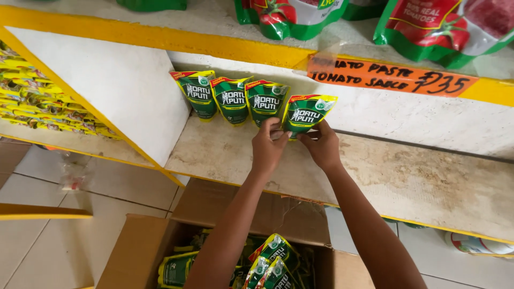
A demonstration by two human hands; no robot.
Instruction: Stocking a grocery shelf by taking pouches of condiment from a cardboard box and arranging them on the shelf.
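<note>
Your left hand (267, 148) and right hand (323, 145), fingers curled closed, pinch the lower edge of a glossy green pouch (306, 113) upright on the rough stone shelf (417, 176), three like pouches (231, 98) at 9 o'clock.

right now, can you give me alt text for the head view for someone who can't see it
Both hands, left hand and right hand, hold the bottom of a green stand-up pouch with a yellow top edge, standing it at the right end of a row of three matching pouches on a worn white shelf with yellow edging. Below, an open brown cardboard box holds more pouches.
</note>
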